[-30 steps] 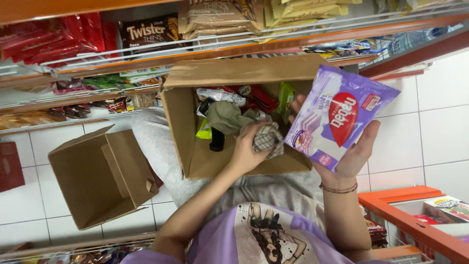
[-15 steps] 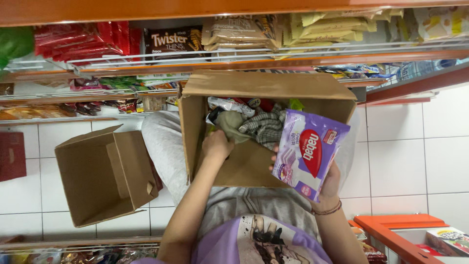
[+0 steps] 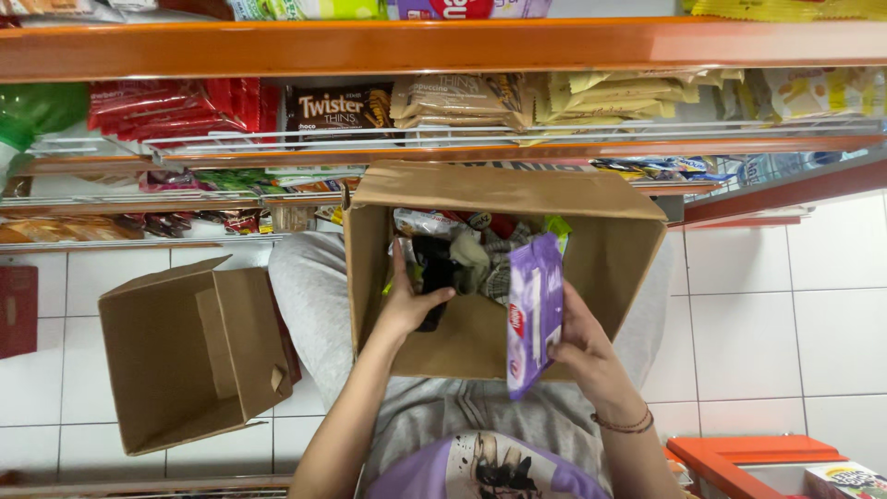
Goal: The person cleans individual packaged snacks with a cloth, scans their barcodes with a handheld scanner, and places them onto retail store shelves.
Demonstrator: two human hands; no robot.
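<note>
An open cardboard box (image 3: 610, 249) rests on my lap, holding several snack packets. My right hand (image 3: 582, 346) grips a purple snack packet (image 3: 533, 310), held on edge over the box's near side. My left hand (image 3: 407, 305) is inside the box, closed around a dark packet (image 3: 434, 273) among the loose wrappers. Both forearms reach up from the bottom of the view.
A second cardboard box (image 3: 185, 356), with nothing in it, lies on its side on the white tiled floor at left. Orange-edged shelves (image 3: 443, 46) with wire racks of snack packets run across the top. An orange crate (image 3: 739, 457) sits at the bottom right.
My right hand has lowered the purple packet and turned it edge-on over the box. My left hand has shifted deeper into the box onto a dark packet. The view has tilted upward.
</note>
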